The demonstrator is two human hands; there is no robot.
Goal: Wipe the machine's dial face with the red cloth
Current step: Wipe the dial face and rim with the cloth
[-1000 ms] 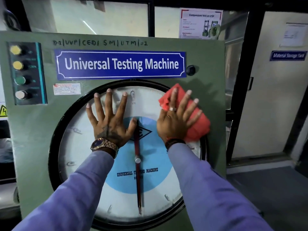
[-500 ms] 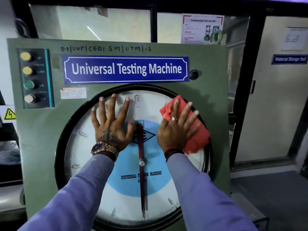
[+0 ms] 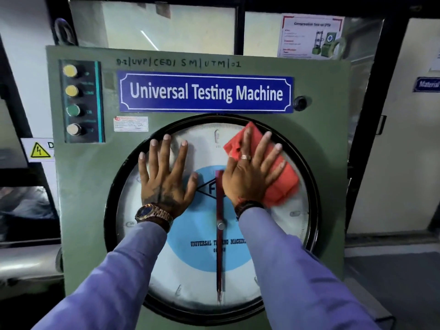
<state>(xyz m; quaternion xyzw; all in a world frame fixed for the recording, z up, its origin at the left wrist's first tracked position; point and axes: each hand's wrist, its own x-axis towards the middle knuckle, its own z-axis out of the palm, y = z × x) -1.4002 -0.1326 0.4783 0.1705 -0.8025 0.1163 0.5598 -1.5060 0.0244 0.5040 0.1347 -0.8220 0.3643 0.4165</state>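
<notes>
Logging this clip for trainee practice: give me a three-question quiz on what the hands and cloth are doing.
1. True or false: the red cloth lies under the right hand.
2. Which part of the dial face does the cloth cover: A upper right, B lower left, C centre hub?
3. What is the left hand doing?

Key: 1 true. 2 A. 3 Pressing flat on the dial, fingers spread, holding nothing.

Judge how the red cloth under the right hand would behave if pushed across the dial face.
The red cloth looks soft and floppy: it is folded and creased under the flat right hand. It would probably slide easily over the smooth dial face, though its loose top corner may bunch up. It seems light, held only by palm pressure.
</notes>
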